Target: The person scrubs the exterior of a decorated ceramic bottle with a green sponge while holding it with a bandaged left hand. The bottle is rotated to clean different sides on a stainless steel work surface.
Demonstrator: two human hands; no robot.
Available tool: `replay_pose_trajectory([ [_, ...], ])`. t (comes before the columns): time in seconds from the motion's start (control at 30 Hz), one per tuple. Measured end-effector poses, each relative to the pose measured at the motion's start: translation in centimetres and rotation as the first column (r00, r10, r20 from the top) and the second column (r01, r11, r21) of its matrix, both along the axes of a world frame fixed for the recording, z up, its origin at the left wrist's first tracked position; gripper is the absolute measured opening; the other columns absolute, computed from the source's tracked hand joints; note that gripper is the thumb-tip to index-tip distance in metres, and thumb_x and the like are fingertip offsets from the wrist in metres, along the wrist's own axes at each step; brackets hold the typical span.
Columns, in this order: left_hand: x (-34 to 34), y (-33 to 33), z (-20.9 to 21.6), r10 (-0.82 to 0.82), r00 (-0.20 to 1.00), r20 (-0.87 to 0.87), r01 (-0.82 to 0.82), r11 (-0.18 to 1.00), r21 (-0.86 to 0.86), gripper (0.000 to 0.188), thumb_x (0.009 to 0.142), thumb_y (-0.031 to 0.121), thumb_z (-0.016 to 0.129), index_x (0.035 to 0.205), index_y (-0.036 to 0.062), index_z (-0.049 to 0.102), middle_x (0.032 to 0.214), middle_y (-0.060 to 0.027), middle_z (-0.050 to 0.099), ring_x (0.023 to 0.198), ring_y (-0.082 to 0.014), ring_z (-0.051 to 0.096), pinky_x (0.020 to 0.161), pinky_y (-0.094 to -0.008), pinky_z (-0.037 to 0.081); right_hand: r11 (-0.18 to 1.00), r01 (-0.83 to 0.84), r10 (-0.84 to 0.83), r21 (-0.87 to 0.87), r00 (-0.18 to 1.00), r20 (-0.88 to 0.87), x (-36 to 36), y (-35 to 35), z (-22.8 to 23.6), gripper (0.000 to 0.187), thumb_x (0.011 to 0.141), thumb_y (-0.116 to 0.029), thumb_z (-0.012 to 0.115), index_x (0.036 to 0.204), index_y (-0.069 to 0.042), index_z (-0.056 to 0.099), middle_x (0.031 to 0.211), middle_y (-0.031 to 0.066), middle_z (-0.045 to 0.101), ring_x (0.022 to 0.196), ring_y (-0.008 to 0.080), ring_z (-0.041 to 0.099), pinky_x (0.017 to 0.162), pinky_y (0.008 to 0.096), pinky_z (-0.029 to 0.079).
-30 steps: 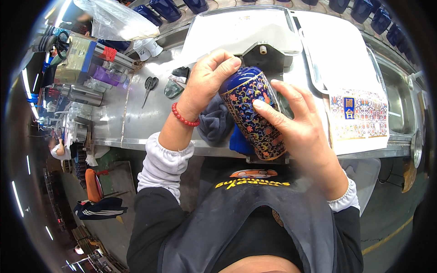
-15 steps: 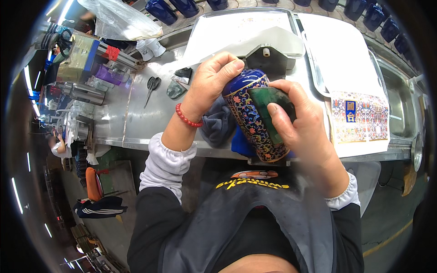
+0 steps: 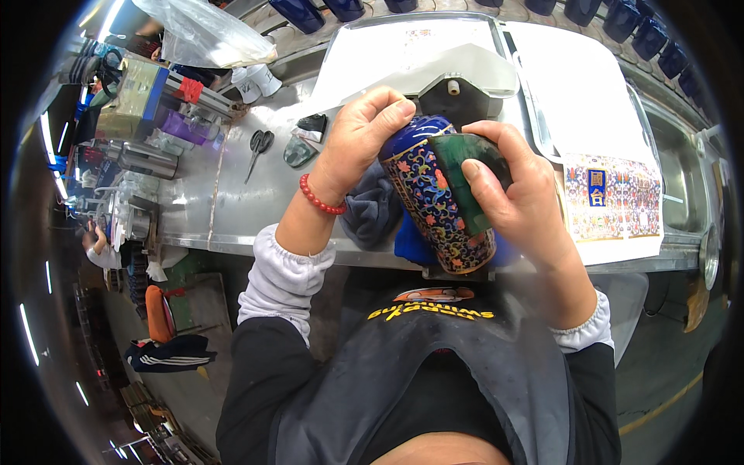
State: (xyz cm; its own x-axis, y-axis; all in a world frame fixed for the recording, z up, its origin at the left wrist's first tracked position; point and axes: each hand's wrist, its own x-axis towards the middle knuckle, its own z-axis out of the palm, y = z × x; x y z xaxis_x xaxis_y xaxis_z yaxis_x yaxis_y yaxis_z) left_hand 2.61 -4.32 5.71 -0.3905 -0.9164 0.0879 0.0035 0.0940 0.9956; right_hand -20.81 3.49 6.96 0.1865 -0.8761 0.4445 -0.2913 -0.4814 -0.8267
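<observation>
A dark blue bottle [image 3: 430, 190] with a colourful floral pattern and gold lines lies tilted before me, its shoulder toward the upper left. My left hand [image 3: 360, 139], wearing a red bead bracelet [image 3: 319, 198], grips it round the top; some fingers are hidden behind it. In my right hand [image 3: 521, 182] is a flat dark green scraper [image 3: 457, 182], thumb on top, pressed along the bottle's patterned side. A dark grey cloth [image 3: 370, 209] and a bright blue cloth [image 3: 413, 242] lie beneath and beside the bottle.
Black-handled scissors [image 3: 259, 147] and another green scraper [image 3: 297, 152] lie left on the metal table [image 3: 232, 198]. Patterned decal sheets [image 3: 614, 205] lie at right, near a sink [image 3: 678, 170]. White-lined trays [image 3: 403, 58] stand behind; several blue bottles [image 3: 635, 39] line the back.
My right hand has moved slightly up with the scraper across the bottle's side. The blue bottles at the back have shifted to the right. My left hand keeps its hold.
</observation>
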Motion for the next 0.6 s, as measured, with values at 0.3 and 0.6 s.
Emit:
replay_pose_trajectory([
  [0.3, 0.4, -0.1, -0.3, -0.023, 0.998, -0.064, 0.028, 0.997, 0.067, 0.023, 0.105, 0.026, 0.064, 0.102, 0.0030, 0.064, 0.088, 0.0028, 0.062, 0.078, -0.0030, 0.057, 0.071, -0.0181, 0.047, 0.992, -0.027, 0.003, 0.121, 0.981, 0.194, -1.1, -0.6, -1.6, 0.030, 0.100, -0.015, 0.067, 0.126, -0.001, 0.061, 0.109, 0.0091, 0.068, 0.099, 0.0134, 0.064, 0.088, 0.0287, 0.052],
  [0.6, 0.4, -0.4, -0.7, -0.013, 0.996, -0.087, 0.021, 0.995, 0.098, 0.024, 0.105, 0.026, 0.064, 0.100, 0.0031, 0.064, 0.088, 0.0027, 0.061, 0.078, -0.0029, 0.055, 0.071, -0.0185, 0.046, 0.892, 0.056, -0.145, -0.449, 0.975, -0.166, -0.9, -1.2, -0.1, 0.031, 0.082, -0.001, 0.071, 0.113, -0.006, 0.070, 0.091, 0.0104, 0.066, 0.079, 0.0293, 0.064, 0.073, 0.0384, 0.052],
])
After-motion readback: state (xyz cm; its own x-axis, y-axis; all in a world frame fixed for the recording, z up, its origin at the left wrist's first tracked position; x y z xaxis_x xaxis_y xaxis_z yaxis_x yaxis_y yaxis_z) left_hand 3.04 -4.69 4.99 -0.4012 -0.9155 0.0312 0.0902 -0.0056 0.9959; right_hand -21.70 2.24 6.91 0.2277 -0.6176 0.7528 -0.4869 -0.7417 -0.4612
